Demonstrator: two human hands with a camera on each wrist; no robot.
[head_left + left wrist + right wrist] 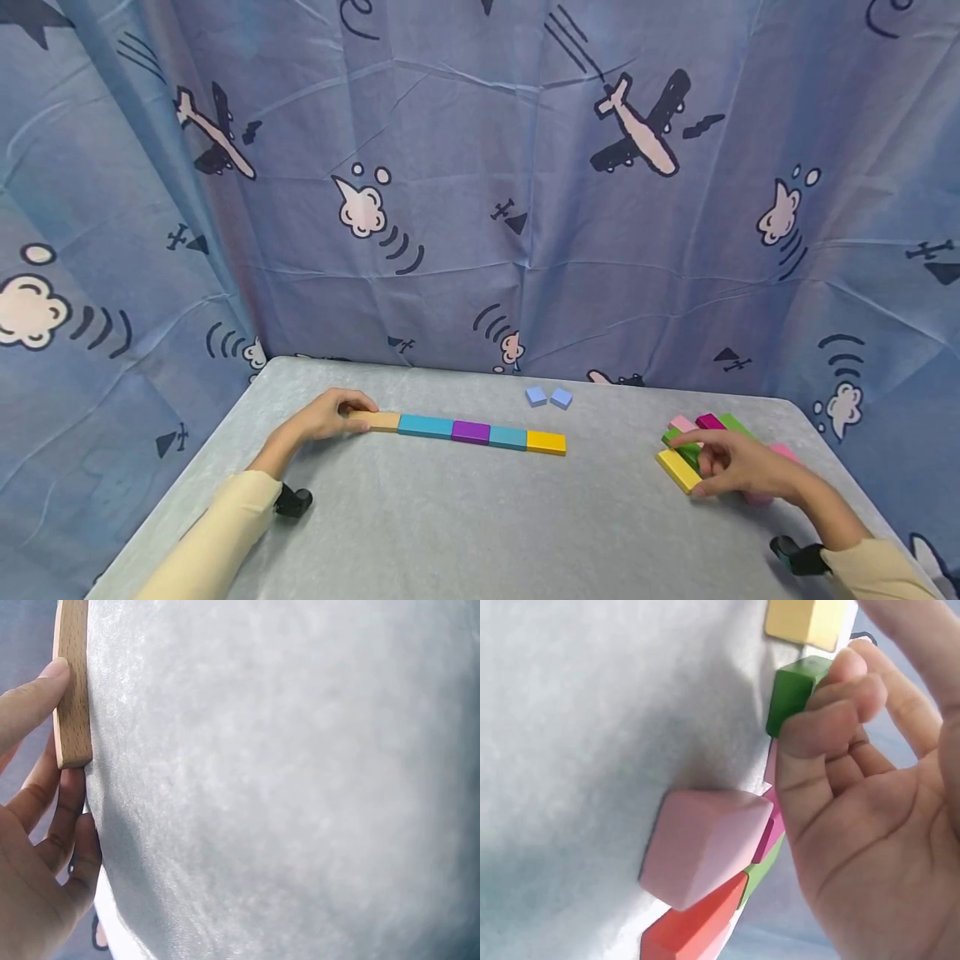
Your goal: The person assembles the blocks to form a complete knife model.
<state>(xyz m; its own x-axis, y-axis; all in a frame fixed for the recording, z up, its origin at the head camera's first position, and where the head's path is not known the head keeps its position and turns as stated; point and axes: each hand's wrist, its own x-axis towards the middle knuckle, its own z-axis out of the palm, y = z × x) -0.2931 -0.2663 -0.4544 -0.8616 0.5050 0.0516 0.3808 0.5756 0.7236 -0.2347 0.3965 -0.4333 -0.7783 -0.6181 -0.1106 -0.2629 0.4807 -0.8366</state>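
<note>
My left hand pinches a plain wooden block, the left end of a row on the table. In the left wrist view the thumb presses on this wooden block. Right of it, end to end, run a blue block, a purple block, another blue block and a yellow block. My right hand is over a group of blocks, thumb and index finger spread around a second yellow block. Its other fingers curl beside a dark green block.
Two small pale blue blocks lie behind the row. Around the right hand are a pink block, a red block, a magenta block and a light green block. A patterned curtain hangs behind the grey table.
</note>
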